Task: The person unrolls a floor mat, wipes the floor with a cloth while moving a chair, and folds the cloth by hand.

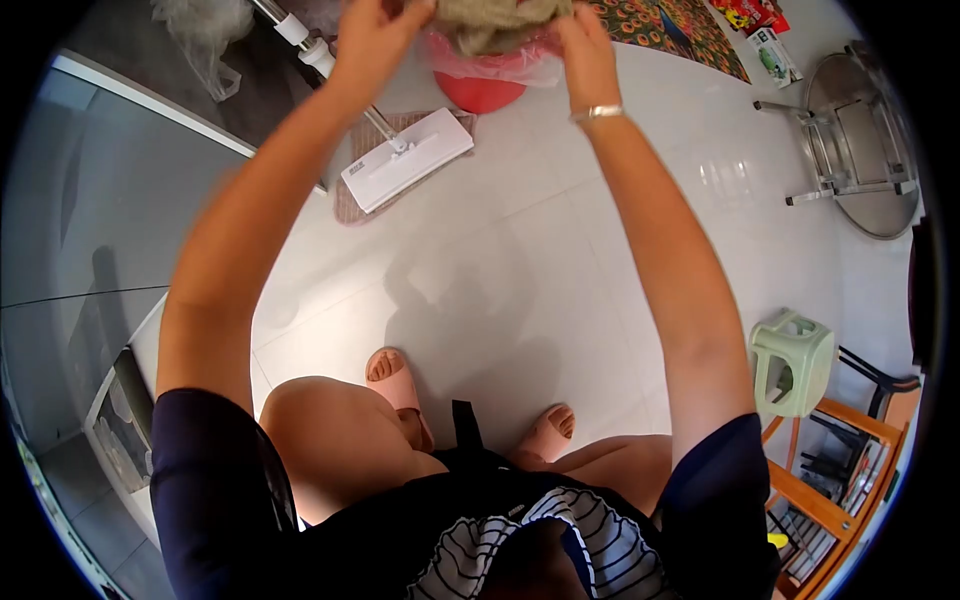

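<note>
Both my arms stretch forward to the top edge of the view. An olive-brown cloth [495,25], bunched and cut off by the frame edge, hangs between my hands. My left hand [376,42] has its fingers closed at the cloth's left side. On the other side, my right hand [588,50] pinches the cloth's right edge, with a bracelet [597,113] on that wrist. Just below the cloth sits a red bin [480,93] lined with a translucent pinkish plastic bag [520,66]. Whether the cloth touches the bag I cannot tell.
A flat mop [408,160] lies left of the bin. A patterned mat [680,35] is at upper right, near a folded round stool [855,140]. A green plastic stool [793,362] stands right, by a wooden rack [850,430]. Grey cabinets [110,200] line the left.
</note>
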